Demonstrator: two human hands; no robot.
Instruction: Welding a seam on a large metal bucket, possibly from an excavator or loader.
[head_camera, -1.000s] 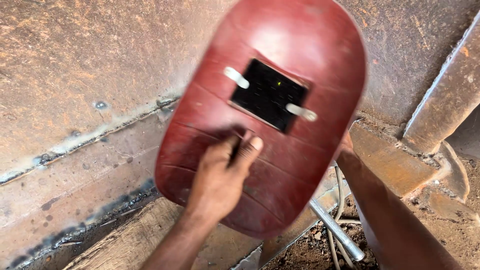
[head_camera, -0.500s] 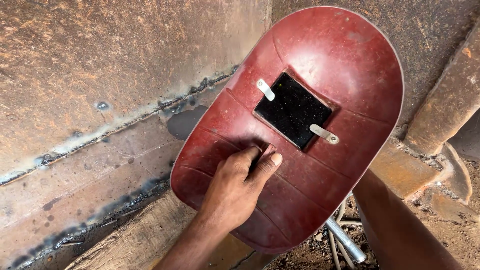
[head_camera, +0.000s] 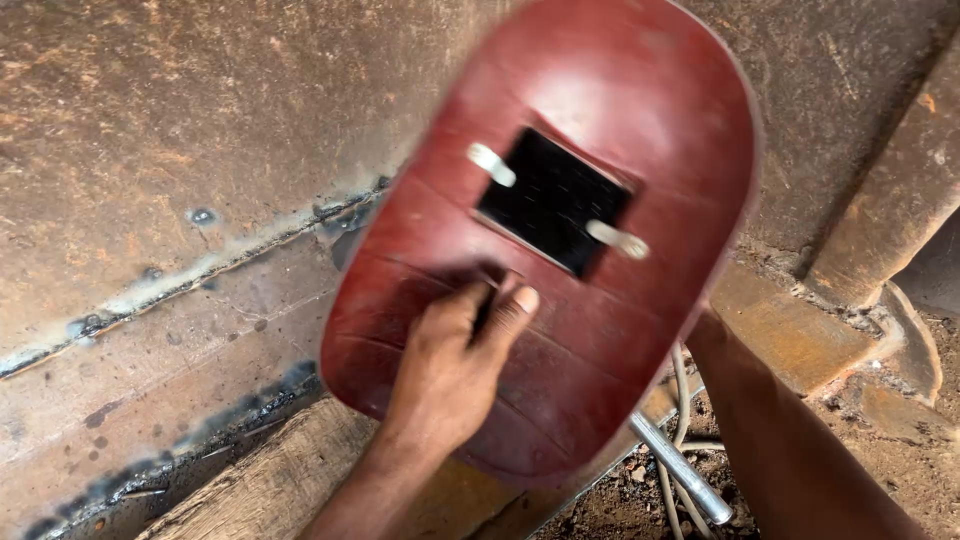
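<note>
From the head camera, the left hand is closed around a handle on the back of a dark red welding shield, holding it up so it fills the middle of the shot. The shield has a dark square window with two small metal clips beside it. The right hand is hidden behind the shield, only its forearm shows, so can't tell if it's open or closed. Behind everything is a rusty steel plate with a rough weld seam, and a metal rod lies over the dirt below.
</note>
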